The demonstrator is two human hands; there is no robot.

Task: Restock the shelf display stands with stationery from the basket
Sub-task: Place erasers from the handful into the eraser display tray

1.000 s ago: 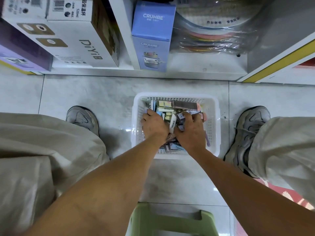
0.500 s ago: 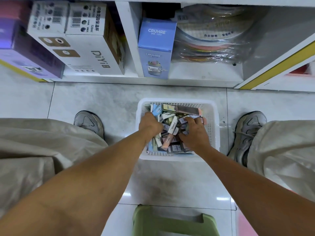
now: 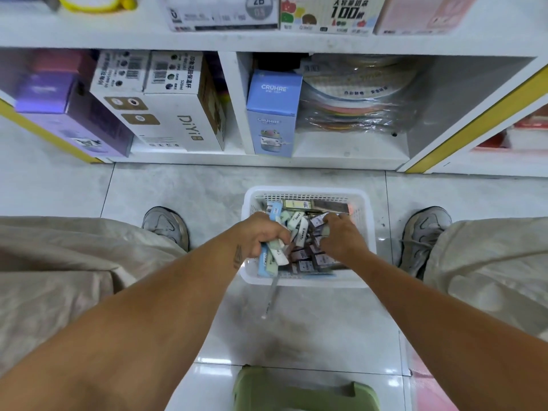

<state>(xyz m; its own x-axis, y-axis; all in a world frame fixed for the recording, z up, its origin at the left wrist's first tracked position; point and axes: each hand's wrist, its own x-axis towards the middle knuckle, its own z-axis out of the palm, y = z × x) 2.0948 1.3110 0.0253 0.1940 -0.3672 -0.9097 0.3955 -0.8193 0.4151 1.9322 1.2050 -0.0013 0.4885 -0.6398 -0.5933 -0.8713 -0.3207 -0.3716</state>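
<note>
A white plastic basket (image 3: 363, 203) stands on the floor between my feet, full of small stationery packs (image 3: 308, 256) in white, blue, green and dark wrappers. My left hand (image 3: 261, 234) is at the basket's left side, fingers closed around a bunch of long packs (image 3: 271, 258) in pale blue, green and white. A thin pen-like stick (image 3: 271, 295) hangs down from that bunch past the basket's near rim. My right hand (image 3: 341, 237) is in the basket's right half, fingers pinching a small pale pack (image 3: 325, 231).
White shelving (image 3: 296, 43) runs across the top, with a DiYi box (image 3: 178, 126), a purple box (image 3: 59, 114), a blue CRUHRE box (image 3: 272, 114) and bagged coloured plates (image 3: 353, 105) in its lowest bays. My shoes (image 3: 166, 225) flank the basket. A green stool (image 3: 302, 390) sits at the bottom edge.
The view has tilted up, showing more shelf. My left hand has closed on a bunch of packs and lifted it at the basket's left; a thin stick now dangles from it.
</note>
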